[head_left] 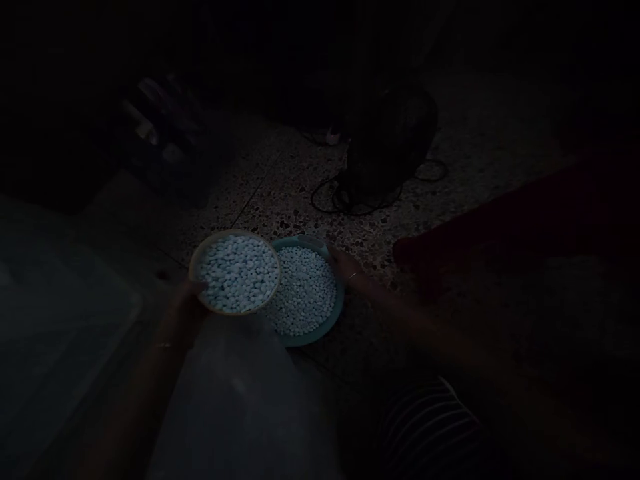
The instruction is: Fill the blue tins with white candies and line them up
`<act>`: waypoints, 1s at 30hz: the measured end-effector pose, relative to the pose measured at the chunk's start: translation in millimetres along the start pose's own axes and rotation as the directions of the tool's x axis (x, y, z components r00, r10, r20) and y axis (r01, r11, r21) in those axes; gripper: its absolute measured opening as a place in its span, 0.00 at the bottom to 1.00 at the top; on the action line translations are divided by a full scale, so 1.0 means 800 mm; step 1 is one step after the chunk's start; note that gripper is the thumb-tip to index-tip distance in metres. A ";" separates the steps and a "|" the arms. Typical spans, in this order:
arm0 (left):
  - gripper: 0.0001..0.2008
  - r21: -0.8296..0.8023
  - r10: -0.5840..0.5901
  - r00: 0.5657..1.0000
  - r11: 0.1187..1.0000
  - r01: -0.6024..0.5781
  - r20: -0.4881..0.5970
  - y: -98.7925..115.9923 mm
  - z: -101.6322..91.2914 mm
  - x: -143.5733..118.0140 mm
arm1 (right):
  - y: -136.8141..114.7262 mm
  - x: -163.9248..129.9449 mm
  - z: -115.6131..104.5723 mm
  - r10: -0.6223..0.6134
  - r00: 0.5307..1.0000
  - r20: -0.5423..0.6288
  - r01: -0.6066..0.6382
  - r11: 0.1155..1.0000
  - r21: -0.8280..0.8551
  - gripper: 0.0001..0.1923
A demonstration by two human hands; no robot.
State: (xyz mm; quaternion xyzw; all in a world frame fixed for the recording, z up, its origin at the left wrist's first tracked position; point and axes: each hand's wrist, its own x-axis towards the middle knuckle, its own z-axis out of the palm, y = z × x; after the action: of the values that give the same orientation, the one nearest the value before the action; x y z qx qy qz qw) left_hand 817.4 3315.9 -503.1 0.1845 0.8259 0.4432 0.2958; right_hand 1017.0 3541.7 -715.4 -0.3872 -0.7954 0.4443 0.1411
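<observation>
My left hand (193,300) grips the left rim of a pale yellowish bowl (196,259) filled with small white rounded pieces (239,273). Under and to the right of it, partly covered, is a wider teal tub (336,313) with a handle. It holds more white pieces (307,293), which look smaller. My right hand (343,265) is closed on the tub's right rim near the handle. What the white pieces are I cannot make out in this dim light.
Speckled floor (285,173) lies beyond the containers. A dark rounded object (390,147) stands there with a looped cable (345,200). Dim items (160,127) are heaped at upper left. A translucent plastic sheet or bag (240,407) is below the bowl, and red cloth (500,220) is at right.
</observation>
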 end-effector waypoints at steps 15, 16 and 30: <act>0.41 0.578 0.306 0.863 0.646 -0.499 0.403 0.020 0.058 0.070 | -0.037 0.036 0.053 -0.095 0.987 0.126 0.012 0.842 0.539 0.35; 0.42 0.590 0.322 0.846 0.610 -0.529 0.425 0.023 0.058 0.070 | -0.037 0.034 0.055 -0.097 0.988 0.124 0.016 0.843 0.538 0.34; 0.42 0.688 0.402 0.790 0.399 -0.606 0.463 0.033 0.063 0.051 | -0.042 0.019 0.057 -0.232 0.973 0.017 0.212 0.914 0.346 0.27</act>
State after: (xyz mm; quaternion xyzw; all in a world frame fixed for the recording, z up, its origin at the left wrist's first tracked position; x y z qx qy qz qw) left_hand 820.4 3384.8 -515.6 0.5885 0.7975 0.0598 0.1184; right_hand 964.5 3515.1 -715.5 -0.2514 -0.7487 0.5675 0.2328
